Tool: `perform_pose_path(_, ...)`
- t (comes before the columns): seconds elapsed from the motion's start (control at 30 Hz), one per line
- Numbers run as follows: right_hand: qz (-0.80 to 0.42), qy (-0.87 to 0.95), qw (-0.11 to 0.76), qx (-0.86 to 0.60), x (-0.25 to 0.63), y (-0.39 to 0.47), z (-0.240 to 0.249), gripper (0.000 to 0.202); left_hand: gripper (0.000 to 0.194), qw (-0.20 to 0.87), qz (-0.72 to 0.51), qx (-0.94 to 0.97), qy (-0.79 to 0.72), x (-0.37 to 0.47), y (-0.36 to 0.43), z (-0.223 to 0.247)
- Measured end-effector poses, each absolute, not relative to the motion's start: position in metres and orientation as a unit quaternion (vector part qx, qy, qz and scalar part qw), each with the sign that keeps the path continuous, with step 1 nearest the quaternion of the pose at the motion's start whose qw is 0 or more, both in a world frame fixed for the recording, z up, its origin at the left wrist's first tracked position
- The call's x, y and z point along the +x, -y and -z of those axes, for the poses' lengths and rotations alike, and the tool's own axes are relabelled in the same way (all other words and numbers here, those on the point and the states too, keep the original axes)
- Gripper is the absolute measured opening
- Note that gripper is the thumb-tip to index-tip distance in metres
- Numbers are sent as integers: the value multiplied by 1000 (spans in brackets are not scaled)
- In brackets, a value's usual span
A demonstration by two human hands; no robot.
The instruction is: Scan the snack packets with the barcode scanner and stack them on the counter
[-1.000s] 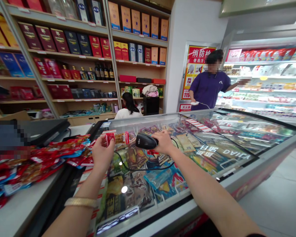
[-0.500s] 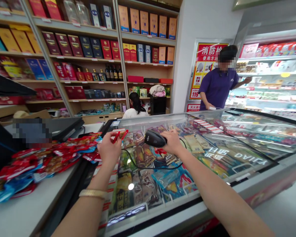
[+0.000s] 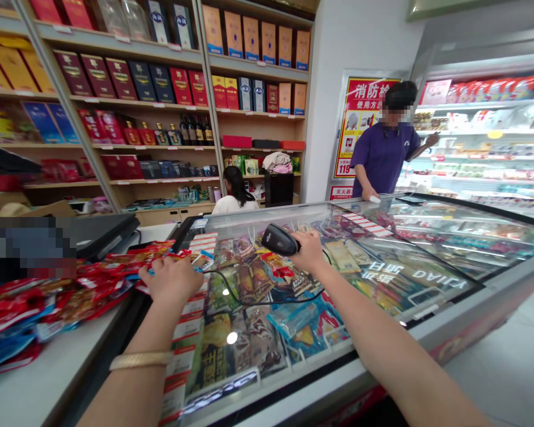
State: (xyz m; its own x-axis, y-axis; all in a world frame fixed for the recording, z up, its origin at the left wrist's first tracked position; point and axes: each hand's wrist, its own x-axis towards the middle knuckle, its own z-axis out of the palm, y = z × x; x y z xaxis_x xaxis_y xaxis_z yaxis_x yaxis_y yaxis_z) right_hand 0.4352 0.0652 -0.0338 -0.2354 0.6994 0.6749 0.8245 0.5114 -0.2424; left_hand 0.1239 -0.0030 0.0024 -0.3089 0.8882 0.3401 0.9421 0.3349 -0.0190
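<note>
My right hand [image 3: 309, 249] is wrapped round a black barcode scanner [image 3: 279, 238], held above the glass top of a chest freezer [image 3: 267, 379]. The scanner's head points left, and its black cable [image 3: 244, 301] loops below it over the glass. My left hand [image 3: 173, 281] is at the right end of a pile of small red and blue snack packets [image 3: 89, 287], palm down, fingers apart. Its fingertips are partly hidden among the packets. Just beyond it, a small blue, white and red packet [image 3: 203, 259] lies by the freezer's left edge.
The packets lie on a white counter [image 3: 93, 350] with a dark device [image 3: 111, 231] behind them. Wrapped frozen goods show under the glass. A person in a purple shirt [image 3: 380, 157] stands across the freezer; another person in white [image 3: 235, 201] is near the shelves [image 3: 160, 107].
My left hand has moved left and down from above the freezer to the pile, and the small red packet has left its fingers. My right hand still holds the scanner. The view has shifted slightly.
</note>
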Motion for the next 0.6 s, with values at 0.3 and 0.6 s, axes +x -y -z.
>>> perform_pose_path(0.3, 84, 737, 415, -527, 438, -70, 34, 32, 39, 128, 145, -860, 472, 205, 0, 30)
perform_pose_path(0.6, 81, 738, 428, -515, 437, -71, 35, 28, 50, 83, 140, -907, 388, 223, -14, 52)
